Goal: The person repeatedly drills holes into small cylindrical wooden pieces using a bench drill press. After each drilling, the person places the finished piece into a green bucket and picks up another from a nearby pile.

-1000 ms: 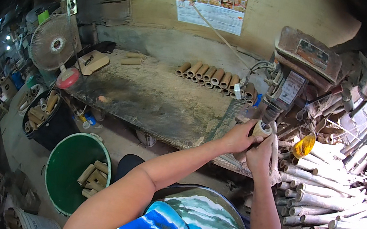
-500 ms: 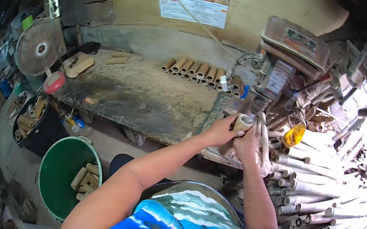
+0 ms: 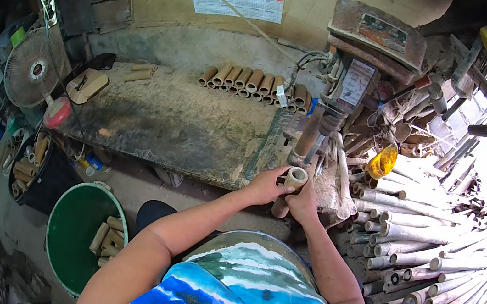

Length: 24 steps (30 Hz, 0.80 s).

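A short hollow bamboo tube (image 3: 297, 176) stands nearly upright between my hands, its open end facing up. My left hand (image 3: 269, 185) wraps round it from the left, and my right hand (image 3: 303, 203) closes on it from the right. Its lower end shows below my fingers. Just beyond it stands a dusty drill press (image 3: 339, 100), with its lower shaft close to the tube but apart from it.
Stacked bamboo tubes (image 3: 253, 82) line the back of the wooden bench (image 3: 176, 135). At left are a fan (image 3: 34, 68), a dark tub (image 3: 52, 176) and a green bucket (image 3: 62, 231) holding cut pieces. Long bamboo poles (image 3: 415, 233) lie piled at right, below a yellow container (image 3: 383, 161).
Both hands have drawn the tube back toward me, away from the drill press. Its open end now shows clear of the shaft. The whole view has shifted slightly.
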Motion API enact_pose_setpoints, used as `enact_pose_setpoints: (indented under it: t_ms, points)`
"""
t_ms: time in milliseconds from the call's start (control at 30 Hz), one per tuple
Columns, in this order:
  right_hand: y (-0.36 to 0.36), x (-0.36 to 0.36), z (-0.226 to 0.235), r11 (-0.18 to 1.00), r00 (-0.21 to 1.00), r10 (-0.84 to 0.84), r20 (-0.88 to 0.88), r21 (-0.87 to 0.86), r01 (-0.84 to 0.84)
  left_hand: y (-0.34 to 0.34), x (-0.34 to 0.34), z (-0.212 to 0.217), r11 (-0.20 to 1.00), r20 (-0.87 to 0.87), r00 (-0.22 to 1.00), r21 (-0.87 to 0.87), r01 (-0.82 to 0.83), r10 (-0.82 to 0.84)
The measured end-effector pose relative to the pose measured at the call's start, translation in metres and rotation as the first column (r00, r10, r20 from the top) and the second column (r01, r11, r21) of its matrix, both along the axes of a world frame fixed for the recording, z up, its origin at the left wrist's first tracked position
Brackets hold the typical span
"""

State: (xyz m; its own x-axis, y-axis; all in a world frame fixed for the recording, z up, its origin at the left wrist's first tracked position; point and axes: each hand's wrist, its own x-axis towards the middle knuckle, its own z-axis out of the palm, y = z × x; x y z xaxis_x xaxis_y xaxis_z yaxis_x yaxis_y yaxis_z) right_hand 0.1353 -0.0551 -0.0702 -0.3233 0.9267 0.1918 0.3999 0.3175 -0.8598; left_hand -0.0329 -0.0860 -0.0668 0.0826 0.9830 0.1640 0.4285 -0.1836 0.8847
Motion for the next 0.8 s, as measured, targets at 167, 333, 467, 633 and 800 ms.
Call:
enact_pose_setpoints:
  t_ms: [167,333,467,633,800]
  points:
    - [0.003,0.001,-0.010,1.000,1.000,0.010,0.003,0.024,-0.010,-0.001,0.001,-0.004,0.999,0.035,0.999,0.035,0.007,-0.008]
    - [0.000,0.001,-0.006,1.000,0.999,-0.006,0.032,0.029,0.005,0.000,0.001,-0.008,1.000,0.042,0.999,0.022,0.002,-0.003]
    - [-0.003,0.000,-0.001,1.000,1.000,0.007,0.011,-0.004,-0.007,0.001,0.000,-0.009,0.998,0.011,1.000,0.057,-0.008,0.007]
    - [0.005,-0.001,-0.009,0.999,0.999,0.036,-0.016,0.041,-0.035,-0.001,0.002,-0.002,0.999,0.019,1.000,0.037,-0.023,0.023]
    - [0.017,-0.005,-0.005,0.987,1.000,0.014,0.009,0.157,-0.015,0.012,0.009,0.001,0.995,0.065,0.993,0.002,-0.095,0.095]
